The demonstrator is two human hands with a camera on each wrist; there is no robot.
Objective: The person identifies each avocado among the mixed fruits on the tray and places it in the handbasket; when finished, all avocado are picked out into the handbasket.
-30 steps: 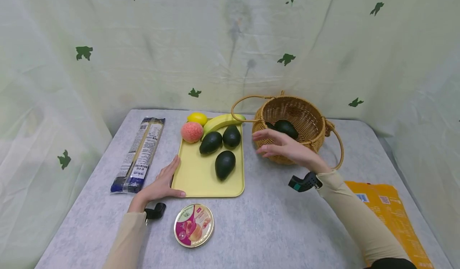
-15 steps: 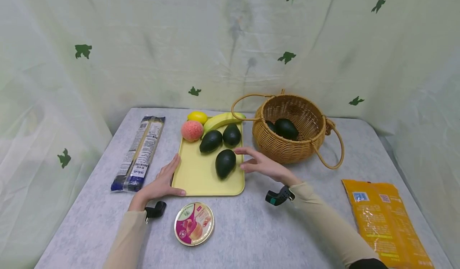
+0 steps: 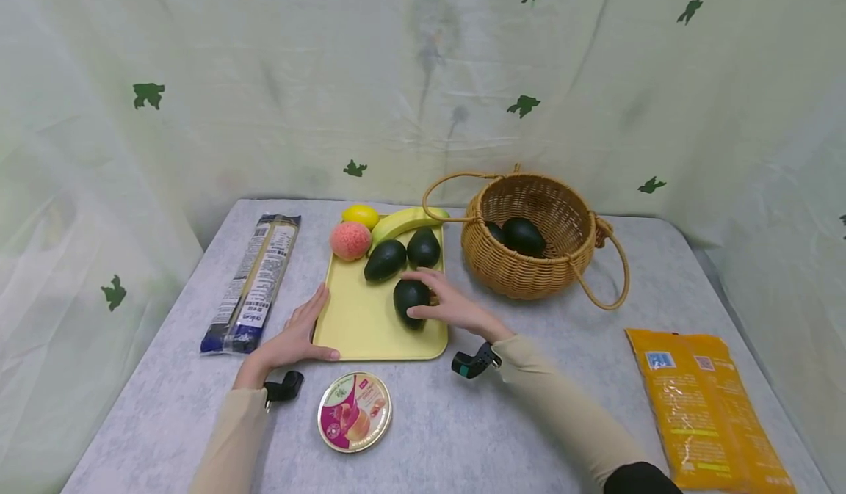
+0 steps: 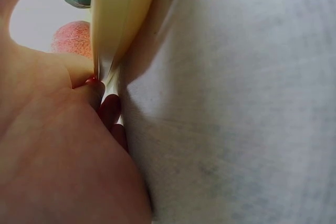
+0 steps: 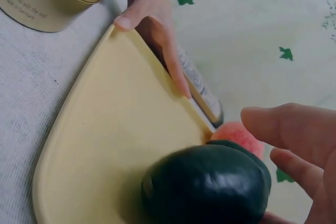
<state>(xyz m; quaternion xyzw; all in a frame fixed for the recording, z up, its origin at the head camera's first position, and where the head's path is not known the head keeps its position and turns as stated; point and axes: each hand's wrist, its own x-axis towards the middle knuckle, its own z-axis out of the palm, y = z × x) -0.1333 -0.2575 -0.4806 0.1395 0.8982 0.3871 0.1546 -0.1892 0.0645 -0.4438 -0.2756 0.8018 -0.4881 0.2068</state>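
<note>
On the yellow tray (image 3: 350, 310), an avocado (image 3: 406, 300) lies toward the front right. My right hand (image 3: 456, 309) reaches over it from the right, thumb and fingers spread about it. In the right wrist view the thumb (image 5: 289, 127) stands apart from the avocado's dark skin. My left hand (image 3: 291, 341) rests along the tray's left edge, fingers extended and thumb at the near corner. Farther back on the tray sit two more avocados, one left (image 3: 385, 260) and one right (image 3: 424, 248), with a pink peach-like fruit (image 3: 351, 241), a lemon (image 3: 360, 215) and a banana (image 3: 403, 222).
A wicker basket (image 3: 522, 277) with avocados inside stands right of the tray, one handle overhanging the banana. A long noodle-like packet (image 3: 258, 281) lies at left. A round tin (image 3: 355, 412) sits in front, and an orange bag (image 3: 710, 413) lies at the right.
My right hand has moved left and down from in front of the basket to the front avocado on the tray. My left hand stays at the tray's edge.
</note>
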